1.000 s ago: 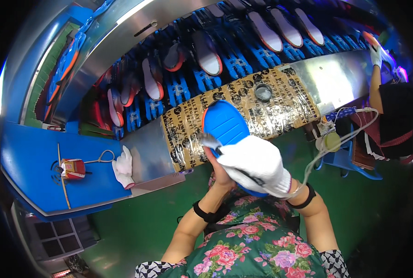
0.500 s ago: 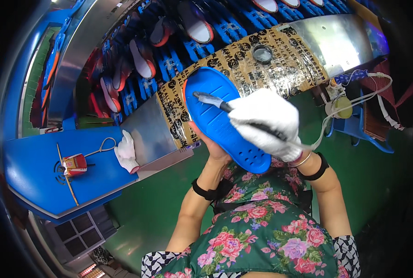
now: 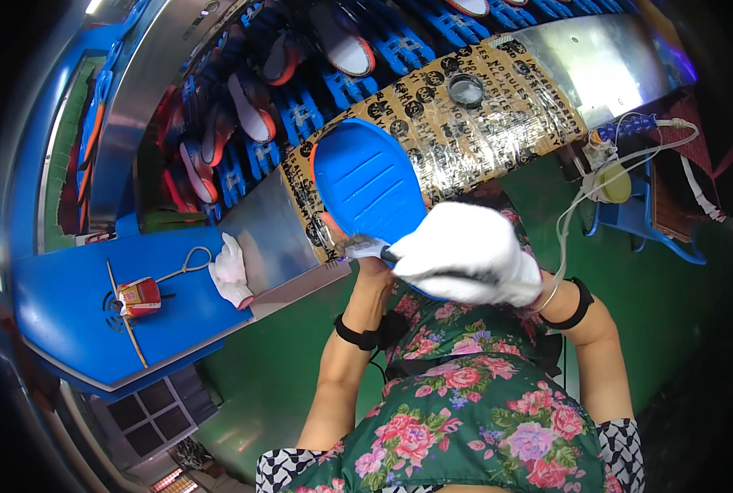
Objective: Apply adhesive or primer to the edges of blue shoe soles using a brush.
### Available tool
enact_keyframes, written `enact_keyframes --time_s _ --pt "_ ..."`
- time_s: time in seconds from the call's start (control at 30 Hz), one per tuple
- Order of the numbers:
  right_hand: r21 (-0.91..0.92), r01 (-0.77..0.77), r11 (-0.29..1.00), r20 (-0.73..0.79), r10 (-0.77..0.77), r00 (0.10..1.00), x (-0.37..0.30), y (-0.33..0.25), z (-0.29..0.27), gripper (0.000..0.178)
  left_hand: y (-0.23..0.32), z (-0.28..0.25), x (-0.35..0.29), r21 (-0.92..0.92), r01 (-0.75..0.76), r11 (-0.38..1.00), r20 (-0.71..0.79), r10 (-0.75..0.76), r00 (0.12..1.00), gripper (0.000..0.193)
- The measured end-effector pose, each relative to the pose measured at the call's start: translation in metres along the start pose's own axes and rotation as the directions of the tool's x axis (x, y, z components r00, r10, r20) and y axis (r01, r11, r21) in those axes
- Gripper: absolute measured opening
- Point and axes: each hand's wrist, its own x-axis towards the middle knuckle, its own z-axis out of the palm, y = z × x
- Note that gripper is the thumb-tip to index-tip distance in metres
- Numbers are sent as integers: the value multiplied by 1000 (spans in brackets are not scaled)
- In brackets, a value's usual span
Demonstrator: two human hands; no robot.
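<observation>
A blue shoe sole (image 3: 366, 177) with an orange edge along its left rim lies tilted across my left hand (image 3: 371, 268), bare and mostly hidden beneath it, with some fingers curled round the left edge. My right hand (image 3: 461, 256), in a white knitted glove, is closed round the dark handle of a brush (image 3: 366, 247). The bristles are at the sole's left edge, close above my left hand; whether they touch the edge I cannot tell. My glove covers the near end of the sole.
A cardboard-covered metal bench (image 3: 498, 135) carries a round cup (image 3: 466, 90) of whitish stuff. Several shoes (image 3: 251, 107) hang on blue racks beyond it. On the blue table (image 3: 62, 304) at left lie a red box (image 3: 139, 297), a stick and a white glove (image 3: 232, 273). A hose (image 3: 629, 164) loops at right.
The brush has moved from the sole's inner face near its far end down to its left edge. My right hand has come nearer, now covering the sole's holed near end.
</observation>
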Motion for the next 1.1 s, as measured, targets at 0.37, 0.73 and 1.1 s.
enact_keyframes --time_s 0.37,0.73,1.1 --pt "289 -169 942 -37 188 982 -13 9 3 19 9 4 19 292 26 956 -62 -8 998 127" --pt "239 -280 930 -184 326 927 -24 7 7 24 13 0 30 249 -7 969 148 -31 988 128" --pt "182 -276 944 -220 313 924 -31 3 6 20 24 -2 41 78 13 997 194 -28 981 130"
